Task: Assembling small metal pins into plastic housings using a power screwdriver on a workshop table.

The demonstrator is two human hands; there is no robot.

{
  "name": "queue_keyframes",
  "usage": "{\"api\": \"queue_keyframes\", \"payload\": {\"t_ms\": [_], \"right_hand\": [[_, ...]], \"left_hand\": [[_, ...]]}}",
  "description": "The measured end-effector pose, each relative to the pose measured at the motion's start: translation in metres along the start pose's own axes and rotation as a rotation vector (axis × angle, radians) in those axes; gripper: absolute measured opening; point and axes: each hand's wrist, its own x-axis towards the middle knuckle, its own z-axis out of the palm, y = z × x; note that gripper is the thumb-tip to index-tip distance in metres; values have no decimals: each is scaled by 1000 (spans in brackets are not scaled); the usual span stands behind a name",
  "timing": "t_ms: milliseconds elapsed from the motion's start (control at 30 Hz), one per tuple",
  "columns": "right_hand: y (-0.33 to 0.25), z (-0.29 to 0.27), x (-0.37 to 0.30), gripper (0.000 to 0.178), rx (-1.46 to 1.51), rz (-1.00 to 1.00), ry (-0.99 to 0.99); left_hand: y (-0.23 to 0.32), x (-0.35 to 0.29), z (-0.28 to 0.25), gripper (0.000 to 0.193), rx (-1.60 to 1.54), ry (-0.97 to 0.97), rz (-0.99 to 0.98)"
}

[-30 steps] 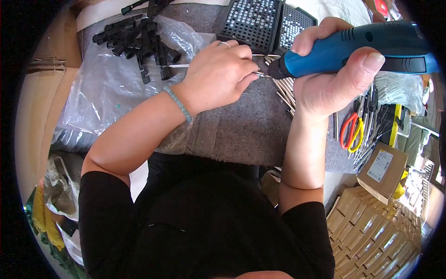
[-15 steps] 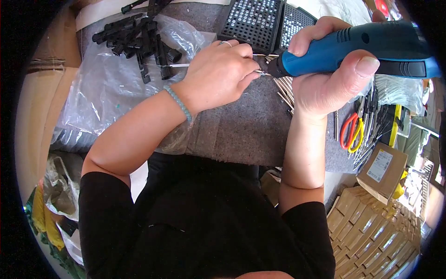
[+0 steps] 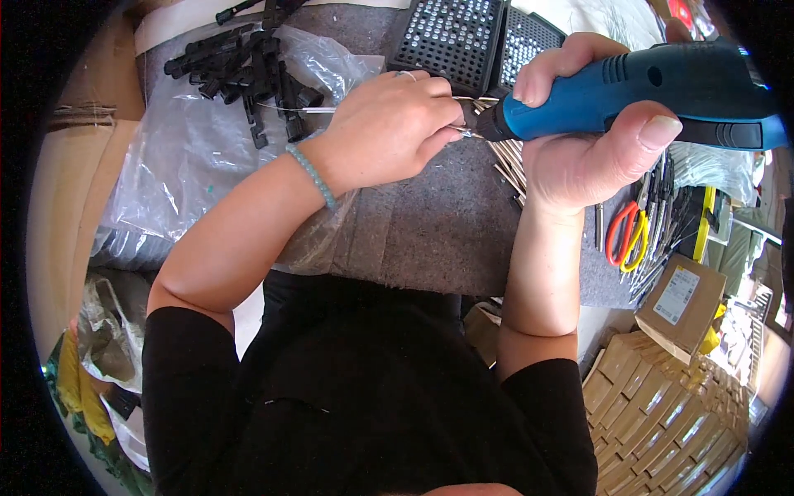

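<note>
My right hand point(image 3: 579, 157) is wrapped around a blue electric screwdriver point(image 3: 620, 87), its black nose pointing left. The screwdriver's tip meets a thin metal piece point(image 3: 470, 132) at the fingertips of my left hand point(image 3: 393, 124). Those left fingers are pinched on this piece, and most of it is hidden by the hand. Out of the left side of the hand sticks a thin pale rod point(image 3: 318, 110), reaching toward black plastic parts point(image 3: 248, 74) piled on a clear plastic bag point(image 3: 186, 153). Several brass-coloured rods point(image 3: 509, 165) lie beneath the screwdriver's nose.
Two black perforated trays point(image 3: 442, 62) filled with small silvery screws stand beyond my hands. Pliers with red and yellow handles point(image 3: 628, 236) lie at the right beside loose metal rods. A cardboard box point(image 3: 680, 306) sits past the grey mat's point(image 3: 413, 240) right edge.
The screwdriver and my right thumb have shifted slightly down and right. My left hand has moved a little to the left. Both grips stay the same.
</note>
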Motion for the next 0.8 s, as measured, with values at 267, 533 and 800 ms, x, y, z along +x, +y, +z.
{"api": "queue_keyframes", "payload": {"t_ms": [267, 533, 800], "right_hand": [[2, 3, 1, 73, -8, -8, 27], [-9, 14, 0, 72, -130, 46, 105], [-11, 28, 2, 56, 96, -61, 113]], "left_hand": [[8, 1, 1, 18, 70, 43, 25], [13, 3, 12, 24, 27, 68, -37], [17, 14, 16, 20, 77, -36, -146]]}}
